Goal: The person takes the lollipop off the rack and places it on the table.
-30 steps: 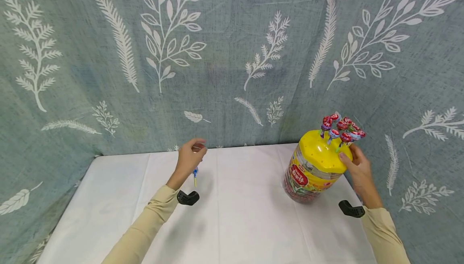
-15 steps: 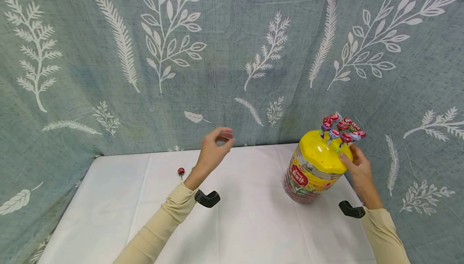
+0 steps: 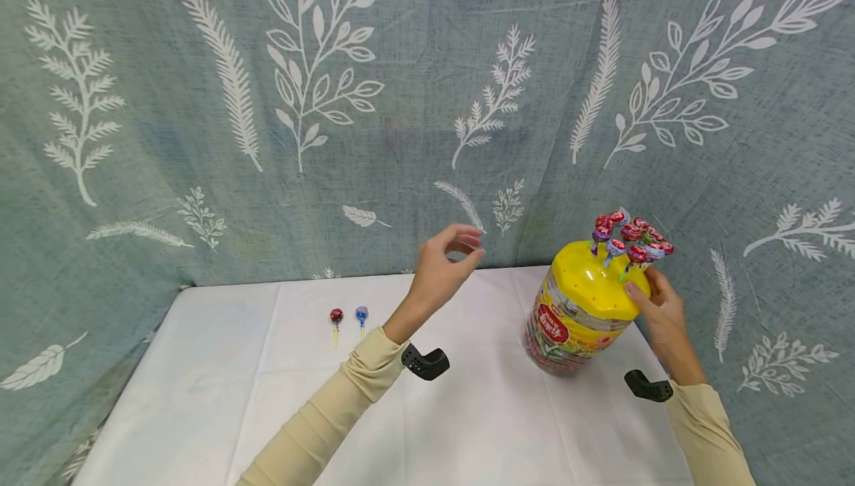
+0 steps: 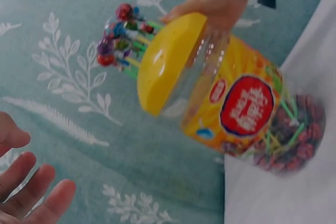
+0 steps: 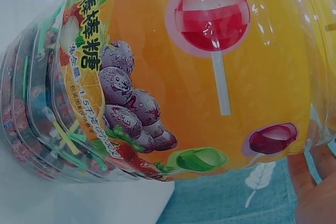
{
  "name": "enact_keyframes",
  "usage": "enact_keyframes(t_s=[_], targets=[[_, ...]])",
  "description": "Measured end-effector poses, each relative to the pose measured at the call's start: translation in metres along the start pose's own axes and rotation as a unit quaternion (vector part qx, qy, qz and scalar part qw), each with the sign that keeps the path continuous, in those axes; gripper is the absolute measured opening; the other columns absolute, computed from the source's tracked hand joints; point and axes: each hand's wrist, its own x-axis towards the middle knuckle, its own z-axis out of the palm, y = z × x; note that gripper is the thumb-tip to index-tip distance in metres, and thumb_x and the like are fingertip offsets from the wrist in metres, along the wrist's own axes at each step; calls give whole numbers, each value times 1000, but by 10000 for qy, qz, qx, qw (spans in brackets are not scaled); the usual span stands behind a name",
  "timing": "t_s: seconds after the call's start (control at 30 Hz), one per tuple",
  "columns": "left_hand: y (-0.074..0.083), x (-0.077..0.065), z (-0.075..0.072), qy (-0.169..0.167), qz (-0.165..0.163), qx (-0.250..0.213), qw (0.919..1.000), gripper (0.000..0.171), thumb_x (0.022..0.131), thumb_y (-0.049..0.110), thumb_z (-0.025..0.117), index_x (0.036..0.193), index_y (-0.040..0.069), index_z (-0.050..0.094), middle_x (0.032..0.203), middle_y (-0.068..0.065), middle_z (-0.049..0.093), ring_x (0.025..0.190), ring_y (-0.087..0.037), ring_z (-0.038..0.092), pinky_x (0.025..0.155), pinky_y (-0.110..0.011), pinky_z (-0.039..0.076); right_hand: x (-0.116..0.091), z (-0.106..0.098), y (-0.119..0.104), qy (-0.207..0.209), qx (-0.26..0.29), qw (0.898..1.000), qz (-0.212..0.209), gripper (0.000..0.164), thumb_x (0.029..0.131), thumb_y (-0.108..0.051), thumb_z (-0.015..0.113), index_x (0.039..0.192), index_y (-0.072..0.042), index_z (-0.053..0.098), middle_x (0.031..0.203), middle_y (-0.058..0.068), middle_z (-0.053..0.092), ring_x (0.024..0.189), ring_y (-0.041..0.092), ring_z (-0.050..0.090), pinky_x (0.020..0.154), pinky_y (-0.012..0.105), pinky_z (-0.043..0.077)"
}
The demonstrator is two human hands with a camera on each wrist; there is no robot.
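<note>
A clear plastic lollipop jar with a yellow lid stands at the right of the table. My right hand grips it near the lid, thumb against the lid's edge. Several wrapped lollipops stick up from holes in the lid. More lollipops lie inside, at the bottom. My left hand hovers left of the jar with loosely bent fingers and nothing in them; the left wrist view shows its fingertips apart from the jar. A red lollipop and a blue lollipop lie side by side at left.
A white cloth covers the table. Behind it hangs a grey-green curtain with white leaf prints, also running down the right side close to the jar. Black wrist mounts sit at both sleeves.
My left hand has moved right, away from the blue lollipop toward the jar, uncovering both lollipops on the table. The right hand and the jar have stayed in place.
</note>
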Motion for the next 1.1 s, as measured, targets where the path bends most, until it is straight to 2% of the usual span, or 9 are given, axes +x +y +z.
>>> enact_keyframes(t_s=[0.13, 0.27, 0.57, 0.77, 1.1], targets=[[6, 3, 17, -112, 48, -187, 9998, 27, 88, 9, 67, 114, 9, 63, 101, -14, 65, 89, -21, 62, 69, -35, 54, 0, -1, 1, 2, -6, 10000, -66, 65, 97, -21, 55, 150, -6, 21, 143, 12, 32, 114, 6, 42, 88, 7, 39], [11, 7, 35, -173, 158, -295, 9993, 27, 87, 8, 67, 114, 7, 63, 100, -13, 66, 89, -24, 63, 69, -34, 54, 0, -1, 1, 21, -35, 10000, -79, 65, 96, -21, 55, 150, -5, 21, 144, 14, 32, 114, 7, 43, 87, 7, 40], [21, 13, 68, -335, 329, -418, 9980, 23, 87, 8, 66, 109, 10, 63, 95, -8, 66, 83, -10, 62, 69, -23, 53, 1, 2, 1, 92, -58, 9999, 16, 67, 96, -22, 56, 150, -5, 20, 144, 15, 32, 116, 8, 42, 88, 7, 40], [24, 21, 89, -414, 434, -467, 9971, 23, 87, 5, 65, 109, 9, 63, 94, -9, 66, 82, -7, 61, 68, -19, 52, 4, 2, 3, 131, -134, 9998, -16, 66, 96, -24, 57, 149, -6, 23, 143, 14, 33, 115, 8, 43, 88, 7, 39], [23, 29, 121, -496, 382, -403, 9972, 24, 86, 6, 65, 109, 10, 62, 97, -10, 67, 81, -2, 59, 66, -15, 50, 4, 0, 6, 165, -100, 9998, -66, 66, 96, -22, 57, 149, -5, 22, 142, 13, 34, 115, 7, 43, 88, 7, 40]])
